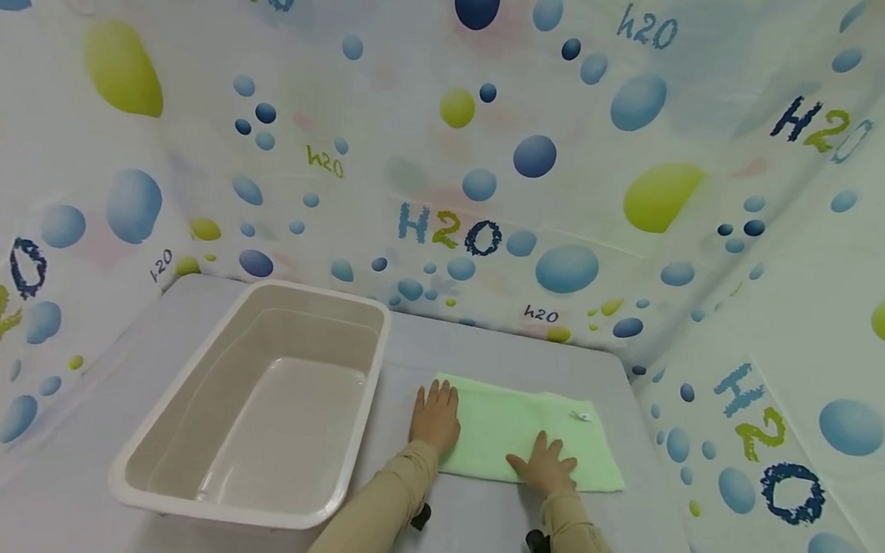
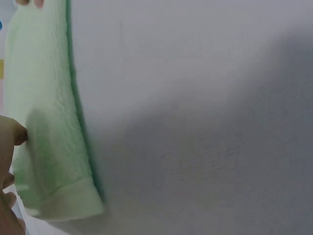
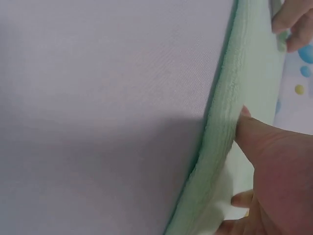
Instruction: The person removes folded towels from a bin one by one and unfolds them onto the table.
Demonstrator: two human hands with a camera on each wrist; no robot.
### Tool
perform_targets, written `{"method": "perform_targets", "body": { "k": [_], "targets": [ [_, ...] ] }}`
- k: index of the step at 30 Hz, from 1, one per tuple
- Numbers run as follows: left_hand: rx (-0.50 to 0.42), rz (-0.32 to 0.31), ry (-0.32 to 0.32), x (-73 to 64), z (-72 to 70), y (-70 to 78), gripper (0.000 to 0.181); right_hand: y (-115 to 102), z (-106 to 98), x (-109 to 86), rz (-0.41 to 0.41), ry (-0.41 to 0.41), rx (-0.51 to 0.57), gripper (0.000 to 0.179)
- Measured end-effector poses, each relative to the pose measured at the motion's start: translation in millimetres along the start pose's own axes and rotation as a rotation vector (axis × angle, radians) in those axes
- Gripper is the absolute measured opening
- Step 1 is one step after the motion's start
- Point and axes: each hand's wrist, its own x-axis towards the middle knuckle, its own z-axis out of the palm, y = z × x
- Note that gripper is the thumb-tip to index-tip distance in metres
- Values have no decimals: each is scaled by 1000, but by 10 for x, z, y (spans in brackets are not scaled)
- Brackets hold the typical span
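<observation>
A folded light green towel (image 1: 489, 425) lies flat on the pale tabletop, with a small white tag (image 1: 581, 416) near its far right corner. My left hand (image 1: 437, 420) rests on the towel's left end, fingers stretched forward. Toward the near edge, right of the middle, my right hand (image 1: 548, 467) touches the towel with spread fingers. In the left wrist view, the thumb side of the left hand (image 2: 7, 156) shows beside the towel's folded end (image 2: 73, 198). The right wrist view has the right thumb (image 3: 247, 128) on the towel's thick near fold (image 3: 215, 142).
A large beige plastic basin (image 1: 362, 439) stands left of the towel, close to my left forearm. Walls of white sheeting (image 1: 413, 125) printed with bubbles and "H2O" rise behind the table and on both sides. Dark wrist devices (image 1: 538, 545) sit under my sleeves.
</observation>
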Motion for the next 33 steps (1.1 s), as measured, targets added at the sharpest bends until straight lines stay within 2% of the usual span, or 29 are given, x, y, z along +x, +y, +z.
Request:
{"method": "perform_targets", "body": {
  "k": [5, 7, 11, 17, 20, 25, 30, 33],
  "targets": [
    [103, 56, -114, 73, 10, -111, 54, 119, -33, -98, -111, 39, -49, 72],
    [143, 75, -128, 85, 0, -156, 51, 165, -44, -133, -140, 31, -54, 66],
    [163, 106, -85, 108, -9, -202, 38, 223, -14, -201, -136, 37, -22, 60],
    [229, 157, 40, 211, 33, -177, 25, 292, 56, -270, -103, 146, -82, 56],
    [265, 153, 30, 237, 27, -178, 25, 306, 76, -310, -103, 167, -93, 56],
    [307, 162, -12, 246, -29, -170, 24, 295, 108, -356, -150, 143, -74, 60],
    [396, 154, 22, 207, -21, -90, 20, 295, 90, -355, -156, 106, -57, 64],
    [478, 135, 37, 120, -3, -79, 16, 283, 57, -296, -145, 63, -21, 66]
  ]
}}
